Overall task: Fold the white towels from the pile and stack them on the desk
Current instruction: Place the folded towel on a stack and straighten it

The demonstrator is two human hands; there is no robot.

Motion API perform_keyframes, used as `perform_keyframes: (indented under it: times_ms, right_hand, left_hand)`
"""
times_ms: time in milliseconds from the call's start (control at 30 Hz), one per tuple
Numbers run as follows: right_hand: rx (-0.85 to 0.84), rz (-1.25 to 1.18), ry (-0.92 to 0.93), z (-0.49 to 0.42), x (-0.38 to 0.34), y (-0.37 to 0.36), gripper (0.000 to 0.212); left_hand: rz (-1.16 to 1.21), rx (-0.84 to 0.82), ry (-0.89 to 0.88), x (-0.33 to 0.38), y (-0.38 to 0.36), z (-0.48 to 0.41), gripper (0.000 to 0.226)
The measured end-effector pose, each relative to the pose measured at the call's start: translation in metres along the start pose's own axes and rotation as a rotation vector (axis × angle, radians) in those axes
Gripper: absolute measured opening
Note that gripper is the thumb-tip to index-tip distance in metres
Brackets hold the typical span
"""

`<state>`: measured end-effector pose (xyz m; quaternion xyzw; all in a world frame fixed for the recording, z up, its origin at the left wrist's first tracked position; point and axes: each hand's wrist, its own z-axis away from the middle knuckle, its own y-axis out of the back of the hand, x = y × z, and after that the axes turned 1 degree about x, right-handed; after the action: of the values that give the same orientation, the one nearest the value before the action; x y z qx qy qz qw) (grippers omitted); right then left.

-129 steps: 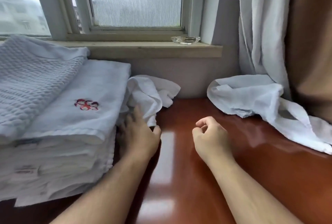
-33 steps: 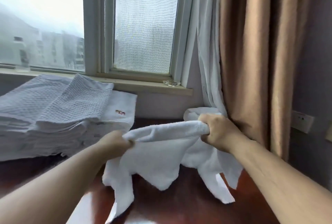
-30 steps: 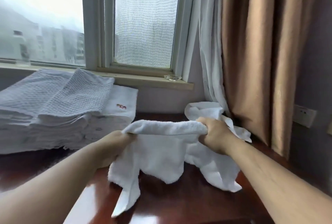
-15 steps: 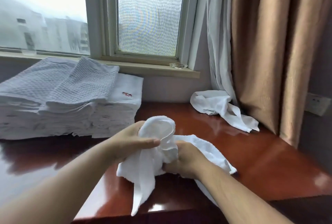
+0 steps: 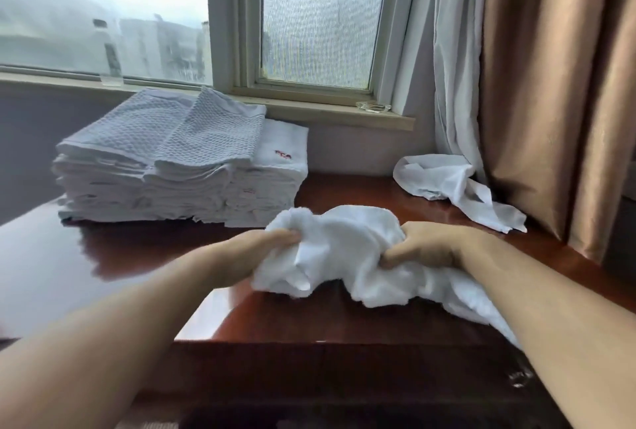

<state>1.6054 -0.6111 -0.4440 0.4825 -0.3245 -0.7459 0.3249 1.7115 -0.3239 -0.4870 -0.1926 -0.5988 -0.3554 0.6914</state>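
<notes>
A crumpled white towel (image 5: 347, 249) lies bunched on the reddish wooden desk (image 5: 309, 318) near its front edge. My left hand (image 5: 254, 253) grips the towel's left side and my right hand (image 5: 433, 246) grips its right side, fingers curled into the cloth. Part of the towel trails to the right under my right forearm. A tall stack of folded white towels (image 5: 179, 163) stands at the back left of the desk. Another loose white towel (image 5: 451, 184) lies crumpled at the back right, by the curtain.
A window with a sill runs along the wall behind the desk; a small glass dish (image 5: 373, 107) sits on the sill. White sheer (image 5: 454, 67) and tan curtains (image 5: 557, 84) hang at the right. The desk's front edge is just below my hands.
My hands have spread apart, pulling the bunched towel wider and lower onto the desk. Earlier I lifted this towel stretched between both hands, then gathered it in front of me.
</notes>
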Motion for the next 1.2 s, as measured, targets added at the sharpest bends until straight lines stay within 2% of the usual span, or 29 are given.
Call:
perform_keyframes:
  times_ms: [100, 200, 267, 333, 367, 433, 467, 500, 567, 600, 633, 667, 700, 733, 800, 867, 933, 967, 1067, 1133, 1200]
  right_hand:
    - [-0.104, -0.115, -0.011, 0.010, -0.005, 0.024, 0.051]
    - [-0.133, -0.151, -0.091, 0.006, -0.011, 0.041, 0.062]
    - [-0.178, -0.122, -0.163, 0.000, -0.014, 0.050, 0.066]
    - [-0.191, -0.064, -0.233, -0.005, -0.015, 0.059, 0.065]
    - [-0.142, 0.002, -0.255, -0.010, -0.015, 0.061, 0.064]
    - [0.080, 0.269, -0.241, -0.024, -0.012, 0.062, 0.059]
    - [0.207, 0.421, -0.217, -0.033, -0.009, 0.058, 0.052]
    - [0.340, 0.560, -0.195, -0.040, -0.005, 0.051, 0.043]
    - [0.553, 0.650, -0.159, -0.048, -0.002, 0.033, 0.032]
    - [0.608, 0.603, -0.132, -0.050, -0.002, 0.022, 0.026]
    - [0.629, 0.543, -0.109, -0.052, -0.002, 0.011, 0.018]
    - [0.608, 0.488, -0.094, -0.054, -0.001, 0.000, 0.013]
    - [0.563, 0.462, -0.081, -0.056, -0.003, -0.011, 0.020]
    - [0.503, 0.455, -0.087, -0.057, -0.004, -0.020, 0.029]
    - [0.409, 0.446, -0.167, -0.059, -0.003, -0.032, 0.030]
    - [0.366, 0.417, -0.314, -0.061, 0.007, -0.037, 0.042]
    - [0.361, 0.353, -0.419, -0.058, 0.021, -0.040, 0.059]
    - [0.373, 0.342, -0.442, -0.056, 0.028, -0.041, 0.061]
    - [0.415, 0.368, -0.337, -0.048, 0.053, -0.040, 0.047]
    - [0.472, 0.299, -0.219, -0.042, 0.064, -0.032, 0.039]
    - [0.521, 0.185, -0.159, -0.039, 0.069, -0.021, 0.042]
  left_hand:
    - [0.153, -0.080, -0.013, 0.020, 0.011, 0.000, 0.041]
    - [0.364, -0.149, 0.108, 0.032, 0.023, -0.009, 0.059]
    - [0.502, -0.099, 0.043, 0.037, 0.036, -0.024, 0.072]
    - [0.542, -0.050, -0.015, 0.038, 0.044, -0.033, 0.082]
    - [0.549, -0.077, -0.004, 0.036, 0.045, -0.035, 0.084]
    - [0.479, -0.128, 0.018, 0.032, 0.042, -0.039, 0.078]
    - [0.315, -0.045, 0.015, 0.027, 0.038, -0.042, 0.076]
    - [0.095, 0.116, 0.029, 0.023, 0.033, -0.044, 0.084]
    - [-0.430, 0.543, 0.046, 0.015, 0.023, -0.050, 0.104]
    - [-0.576, 0.717, -0.042, 0.012, 0.017, -0.052, 0.094]
    - [-0.645, 0.823, -0.205, 0.010, 0.011, -0.053, 0.072]
    - [-0.671, 0.847, -0.392, 0.005, 0.005, -0.056, 0.047]
    - [-0.697, 0.782, -0.524, 0.004, -0.004, -0.057, 0.029]
    - [-0.742, 0.661, -0.589, 0.003, -0.014, -0.058, 0.022]
    - [-0.856, 0.402, -0.564, -0.003, -0.039, -0.061, 0.021]
    - [-0.960, 0.278, -0.441, -0.014, -0.059, -0.070, 0.030]
    - [-1.081, 0.233, -0.230, -0.025, -0.071, -0.077, 0.066]
    - [-1.108, 0.216, -0.144, -0.027, -0.074, -0.077, 0.084]
    - [-1.131, 0.175, -0.062, -0.027, -0.071, -0.077, 0.113]
    - [-1.134, 0.149, -0.072, -0.021, -0.064, -0.076, 0.117]
    - [-1.050, 0.194, -0.105, -0.017, -0.056, -0.079, 0.097]
